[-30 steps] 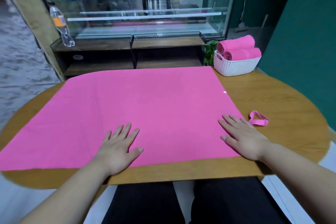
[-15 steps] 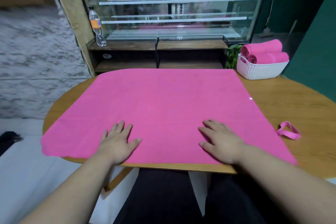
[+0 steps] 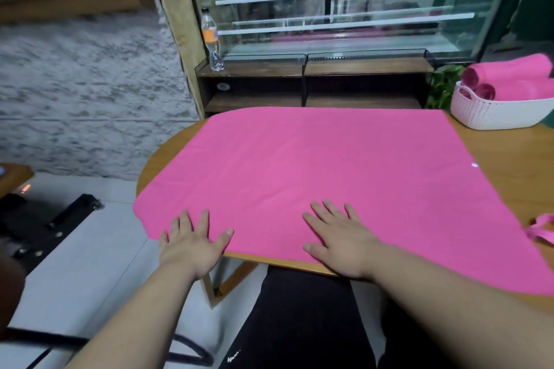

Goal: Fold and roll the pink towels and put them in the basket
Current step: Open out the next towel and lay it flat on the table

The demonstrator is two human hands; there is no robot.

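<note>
Pink towel (image 3: 314, 177) lies spread out flat on the wooden bench (image 3: 503, 159) and covers most of it. Its left end hangs a little over the side of the bench. Both hands lie on the near edge of the towel. The left hand (image 3: 192, 244) is flat with its fingers spread, at the near left corner. The right hand (image 3: 341, 240) is flat too, pressing down near the middle. Neither hand grips anything.

A white basket (image 3: 497, 114) stands at the far right of the bench, just past the towel's corner. Rolled pink towels (image 3: 515, 78) lie inside it. A small pink loop (image 3: 539, 231) lies on the bare wood at the right, just beside the towel. Behind the bench is a glass case (image 3: 344, 9) with a water bottle (image 3: 211, 39) on its wooden shelf (image 3: 299, 66). A green plant (image 3: 442, 84) shows beside the basket.
</note>
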